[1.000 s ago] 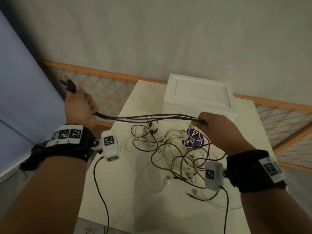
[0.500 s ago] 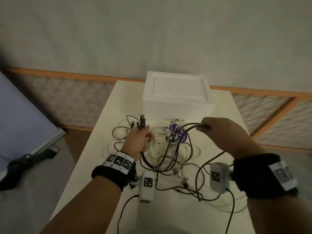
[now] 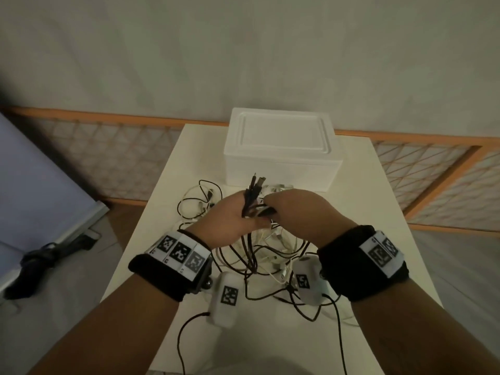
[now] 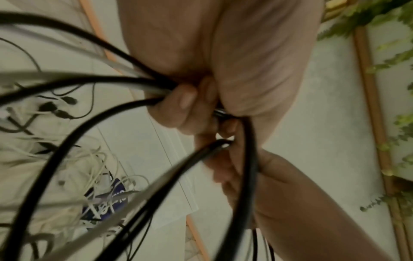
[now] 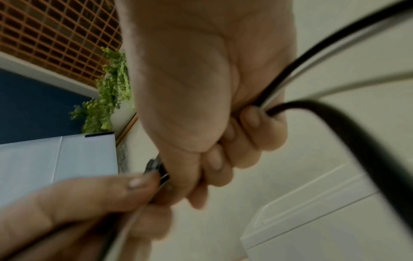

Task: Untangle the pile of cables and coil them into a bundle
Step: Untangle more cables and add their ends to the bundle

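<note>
Head view: left hand [image 3: 230,216] and right hand [image 3: 295,209] both clench black cable [image 3: 253,196] loops above pile [image 3: 259,255] on table [image 3: 167,239]; risk: trailing strands snag pile, dragging it.

No legible text anywhere (purple tag [image 4: 105,199] lettering too blurred).

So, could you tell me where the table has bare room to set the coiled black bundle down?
Bare table lies left of the white box and along the right edge. The middle is crowded with the cable pile.
</note>
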`<state>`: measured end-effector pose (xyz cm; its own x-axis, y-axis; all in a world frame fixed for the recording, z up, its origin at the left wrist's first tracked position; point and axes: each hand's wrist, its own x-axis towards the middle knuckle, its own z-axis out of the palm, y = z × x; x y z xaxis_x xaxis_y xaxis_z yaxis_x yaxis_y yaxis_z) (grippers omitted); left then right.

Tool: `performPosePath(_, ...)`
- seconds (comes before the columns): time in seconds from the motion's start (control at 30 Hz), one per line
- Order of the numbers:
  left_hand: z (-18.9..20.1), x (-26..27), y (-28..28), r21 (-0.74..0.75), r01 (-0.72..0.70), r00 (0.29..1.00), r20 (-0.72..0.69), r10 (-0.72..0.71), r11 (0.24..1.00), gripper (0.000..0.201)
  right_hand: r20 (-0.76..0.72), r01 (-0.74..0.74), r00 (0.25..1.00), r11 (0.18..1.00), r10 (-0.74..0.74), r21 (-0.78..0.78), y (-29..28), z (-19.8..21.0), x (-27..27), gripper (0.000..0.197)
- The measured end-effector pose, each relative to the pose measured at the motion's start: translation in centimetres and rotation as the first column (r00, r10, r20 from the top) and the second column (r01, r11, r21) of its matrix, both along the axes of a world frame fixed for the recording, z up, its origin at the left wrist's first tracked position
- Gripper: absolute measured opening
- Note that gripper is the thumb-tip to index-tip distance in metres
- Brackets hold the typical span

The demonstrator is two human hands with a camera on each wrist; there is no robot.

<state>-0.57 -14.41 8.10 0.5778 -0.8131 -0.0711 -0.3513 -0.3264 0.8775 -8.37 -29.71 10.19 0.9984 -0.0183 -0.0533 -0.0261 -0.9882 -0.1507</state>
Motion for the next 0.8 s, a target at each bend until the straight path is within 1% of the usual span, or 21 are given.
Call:
performPosePath(0.03,0.1,0.2,0.3,-0.043,-0.030,0.999,-0.018,0.029,0.999,0.010,0.021,0.002,1.000,0.998,-0.003,0.064,0.1,0.1,0.2,0.018)
performPosePath(0.1,0.4,0.6,1.2,-0.127,-0.114,0.992,-0.075,0.105,0.985,0.012,0.041,0.017,0.999,0.962,-0.029,0.272,0.4,0.3,0.5,0.020)
performPosePath(0.13,0.7,1.3,1.8,-0.147,-0.167,0.983,-0.099,0.153,0.975,0.013,0.055,0.022,0.997,0.930,-0.046,0.368,0.4,0.3,0.5,0.023)
performPosePath(0.17,1.1,2.0,2.4,-0.149,-0.222,0.972,-0.107,0.208,0.963,0.016,0.067,0.028,0.996,0.902,-0.063,0.432,0.1,0.2,0.4,0.025)
performPosePath(0.2,1.5,2.9,3.2,-0.155,-0.277,0.959,-0.097,0.265,0.948,0.018,0.066,0.038,0.995,0.886,-0.077,0.462,-0.4,0.0,0.1,0.027)
performPosePath(0.23,1.9,4.0,4.3,-0.175,-0.353,0.935,-0.102,0.339,0.919,0.017,0.055,0.053,0.995,0.886,-0.088,0.460,-1.1,-0.5,-0.4,0.028)
performPosePath(0.3,3.0,6.3,6.6,-0.249,-0.519,0.854,-0.162,0.494,0.818,0.008,0.007,0.115,0.992,0.906,-0.129,0.407,-2.5,-2.0,-1.8,0.027)
performPosePath(0.33,3.4,7.3,7.8,-0.278,-0.571,0.821,-0.180,0.542,0.772,0.008,-0.023,0.157,0.987,0.906,-0.161,0.393,-3.2,-2.8,-2.6,0.026)
performPosePath(0.37,3.7,8.3,8.9,-0.289,-0.597,0.801,-0.167,0.575,0.749,0.013,-0.052,0.195,0.981,0.903,-0.189,0.383,-3.6,-3.6,-3.2,0.026)
performPosePath(0.43,3.9,9.5,10.6,-0.285,-0.615,0.783,-0.111,0.612,0.735,0.025,-0.110,0.254,0.967,0.901,-0.230,0.352,-4.3,-4.9,-4.3,0.027)
performPosePath(0.47,3.9,10.0,11.2,-0.289,-0.634,0.766,-0.115,0.632,0.717,0.028,-0.133,0.284,0.958,0.887,-0.253,0.363,-4.7,-5.6,-4.8,0.027)
performPosePath(0.5,3.8,10.4,11.7,-0.291,-0.654,0.751,-0.133,0.647,0.699,0.031,-0.151,0.312,0.950,0.859,-0.274,0.406,-5.0,-5.9,-5.1,0.026)
performPosePath(0.57,2.9,10.9,12.5,-0.279,-0.694,0.716,-0.179,0.675,0.664,0.035,-0.162,0.352,0.935,0.785,-0.315,0.509,-5.8,-6.1,-5.7,0.025)
performPosePath(0.6,2.4,10.8,12.8,-0.263,-0.703,0.710,-0.193,0.678,0.661,0.033,-0.156,0.377,0.923,0.745,-0.353,0.551,-6.0,-5.7,-6.0,0.024)
performPosePath(0.63,1.8,10.7,12.8,-0.249,-0.697,0.716,-0.202,0.668,0.672,0.031,-0.137,0.403,0.903,0.690,-0.408,0.601,-6.3,-5.2,-6.3,0.022)
performPosePath(0.67,1.4,10.3,12.8,-0.236,-0.679,0.734,-0.199,0.649,0.695,0.029,-0.096,0.404,0.877,0.615,-0.471,0.677,-6.4,-4.3,-6.5,0.020)
performPosePath(0.7,1.1,9.9,12.5,-0.217,-0.669,0.743,-0.189,0.642,0.711,0.029,-0.038,0.379,0.847,0.552,-0.530,0.743,-6.5,-3.3,-6.8,0.019)
performPosePath(0.73,0.6,9.6,12.1,-0.203,-0.665,0.747,-0.178,0.641,0.718,0.029,0.036,0.342,0.820,0.538,-0.572,0.770,-6.7,-2.0,-7.0,0.018)
performPosePath(0.77,0.2,9.4,11.4,-0.190,-0.666,0.746,-0.169,0.644,0.721,0.029,0.121,0.317,0.795,0.577,-0.594,0.753,-6.8,-0.6,-7.2,0.018)
performPosePath(0.8,-0.1,9.2,10.8,-0.183,-0.665,0.747,-0.172,0.642,0.724,0.025,0.211,0.307,0.773,0.645,-0.598,0.700,-7.0,0.8,-7.4,0.018)
